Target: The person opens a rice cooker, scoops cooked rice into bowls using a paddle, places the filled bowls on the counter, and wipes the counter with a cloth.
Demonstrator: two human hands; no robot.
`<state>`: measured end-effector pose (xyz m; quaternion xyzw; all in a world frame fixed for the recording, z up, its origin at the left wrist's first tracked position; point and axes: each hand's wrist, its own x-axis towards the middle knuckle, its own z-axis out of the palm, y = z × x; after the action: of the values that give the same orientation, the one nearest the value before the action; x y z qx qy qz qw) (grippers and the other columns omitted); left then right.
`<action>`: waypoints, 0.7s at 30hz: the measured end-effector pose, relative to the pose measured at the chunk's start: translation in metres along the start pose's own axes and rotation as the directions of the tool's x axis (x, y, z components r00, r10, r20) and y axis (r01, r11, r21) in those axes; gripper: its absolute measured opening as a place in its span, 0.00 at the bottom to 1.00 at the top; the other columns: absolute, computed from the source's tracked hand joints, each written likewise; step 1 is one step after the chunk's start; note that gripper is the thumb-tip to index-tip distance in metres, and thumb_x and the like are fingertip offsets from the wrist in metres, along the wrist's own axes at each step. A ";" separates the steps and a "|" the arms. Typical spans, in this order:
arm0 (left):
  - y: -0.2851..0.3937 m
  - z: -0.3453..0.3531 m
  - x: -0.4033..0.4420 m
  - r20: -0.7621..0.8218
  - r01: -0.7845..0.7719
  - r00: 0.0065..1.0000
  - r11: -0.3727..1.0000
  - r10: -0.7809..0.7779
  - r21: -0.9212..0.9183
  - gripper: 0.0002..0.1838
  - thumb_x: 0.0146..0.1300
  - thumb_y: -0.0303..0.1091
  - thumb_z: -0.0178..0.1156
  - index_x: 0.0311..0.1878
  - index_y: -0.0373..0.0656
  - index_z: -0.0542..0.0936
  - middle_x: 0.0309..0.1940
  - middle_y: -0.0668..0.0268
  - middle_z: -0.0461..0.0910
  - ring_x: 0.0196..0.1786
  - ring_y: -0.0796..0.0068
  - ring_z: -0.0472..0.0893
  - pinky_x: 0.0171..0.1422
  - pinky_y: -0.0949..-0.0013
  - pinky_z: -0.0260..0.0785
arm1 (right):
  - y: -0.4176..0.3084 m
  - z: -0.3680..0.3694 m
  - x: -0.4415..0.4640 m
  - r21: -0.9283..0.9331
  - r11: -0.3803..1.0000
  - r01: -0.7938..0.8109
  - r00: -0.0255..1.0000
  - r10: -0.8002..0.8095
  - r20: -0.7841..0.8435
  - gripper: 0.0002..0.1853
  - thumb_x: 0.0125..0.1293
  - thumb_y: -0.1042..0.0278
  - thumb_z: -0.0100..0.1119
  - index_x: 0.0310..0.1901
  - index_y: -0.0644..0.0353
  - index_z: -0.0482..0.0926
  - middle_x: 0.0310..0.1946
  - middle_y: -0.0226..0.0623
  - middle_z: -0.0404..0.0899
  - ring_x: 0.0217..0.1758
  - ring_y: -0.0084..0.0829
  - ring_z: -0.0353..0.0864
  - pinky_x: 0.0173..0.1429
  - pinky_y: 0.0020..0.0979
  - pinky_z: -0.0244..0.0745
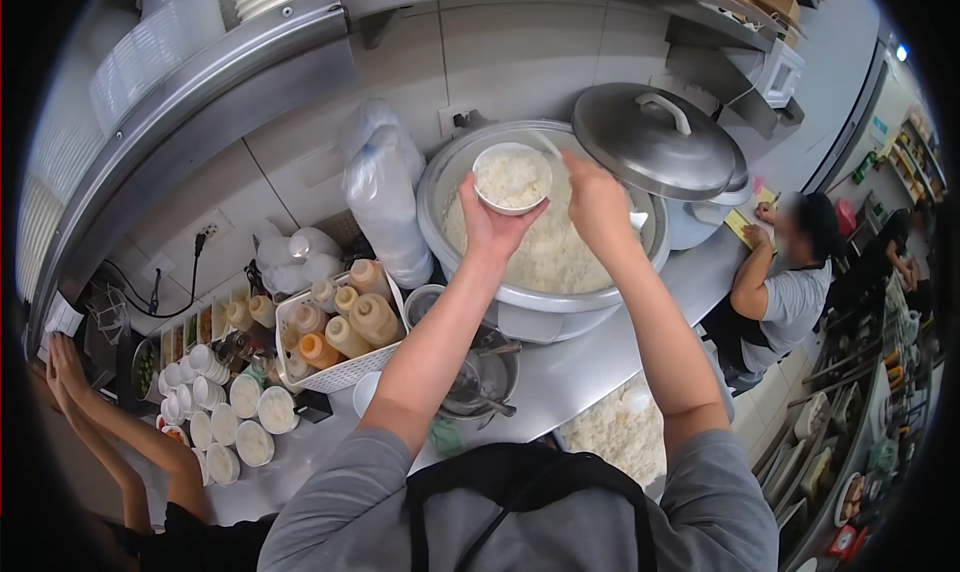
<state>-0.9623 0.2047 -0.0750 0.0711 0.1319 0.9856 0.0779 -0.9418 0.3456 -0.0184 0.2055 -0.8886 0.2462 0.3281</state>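
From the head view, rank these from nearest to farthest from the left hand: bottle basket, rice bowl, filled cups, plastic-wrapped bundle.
From the left hand:
1. Rice bowl: held in it.
2. Plastic-wrapped bundle: just left, by the wall.
3. Bottle basket: farther left, on the counter.
4. Filled cups: left beyond the basket.

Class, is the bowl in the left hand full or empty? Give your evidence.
Full, or nearly so: white rice covers the inside of the bowl, reaching close to its rim.
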 end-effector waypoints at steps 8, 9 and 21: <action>-0.003 -0.011 0.011 -0.059 -0.065 0.996 0.998 0.065 0.003 0.33 0.54 0.61 0.41 0.58 0.50 0.61 0.57 0.66 0.61 0.60 0.67 0.60 0.61 0.55 0.49 | 0.020 0.014 -0.007 0.581 0.641 -0.502 0.863 0.416 0.287 0.19 0.55 0.81 0.42 0.50 0.68 0.67 0.36 0.41 0.74 0.35 0.28 0.76 0.31 0.28 0.71; -0.003 -0.013 0.016 -0.053 -0.139 0.989 0.990 0.140 0.024 0.32 0.54 0.61 0.41 0.57 0.51 0.61 0.57 0.68 0.62 0.60 0.70 0.59 0.60 0.59 0.47 | 0.022 0.014 -0.008 0.677 0.369 -0.637 0.760 0.447 0.472 0.19 0.55 0.82 0.40 0.51 0.69 0.66 0.38 0.40 0.73 0.35 0.25 0.75 0.30 0.25 0.71; -0.003 -0.002 0.007 -0.012 -0.286 0.957 0.949 0.290 0.130 0.29 0.57 0.57 0.40 0.56 0.48 0.62 0.55 0.65 0.64 0.59 0.68 0.62 0.62 0.60 0.51 | -0.019 0.026 -0.012 0.261 0.958 -0.120 0.985 0.147 -0.086 0.24 0.49 0.85 0.44 0.52 0.66 0.66 0.45 0.51 0.69 0.47 0.49 0.70 0.50 0.37 0.66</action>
<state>-0.9689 0.2079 -0.0773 0.0789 0.1839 0.9770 -0.0735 -0.9362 0.3176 -0.0382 0.1723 -0.8430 0.3902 0.3276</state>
